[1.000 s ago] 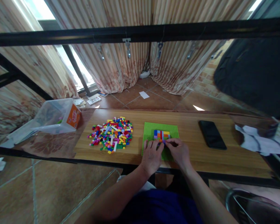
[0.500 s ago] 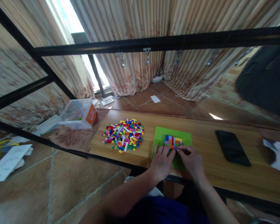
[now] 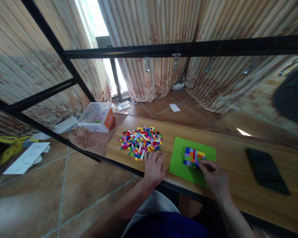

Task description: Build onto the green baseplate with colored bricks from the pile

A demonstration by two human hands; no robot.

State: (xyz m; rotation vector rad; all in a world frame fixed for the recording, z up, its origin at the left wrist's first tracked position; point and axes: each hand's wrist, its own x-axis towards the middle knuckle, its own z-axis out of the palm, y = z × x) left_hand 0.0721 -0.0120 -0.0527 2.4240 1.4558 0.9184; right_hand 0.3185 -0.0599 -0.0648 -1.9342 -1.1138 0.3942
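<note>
Picking the next brick from the pile.

Left hand (image 3: 154,167), fingers loosely spread and grasping nothing, rests at the brick pile (image 3: 140,142), centre frame; right hand (image 3: 215,178) pinches the brick block (image 3: 193,157) on the green plate (image 3: 180,158). Pick one brick cleanly; steady the block.

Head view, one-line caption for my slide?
Left hand at the brick pile, right hand at the block of bricks on the green baseplate.
</note>
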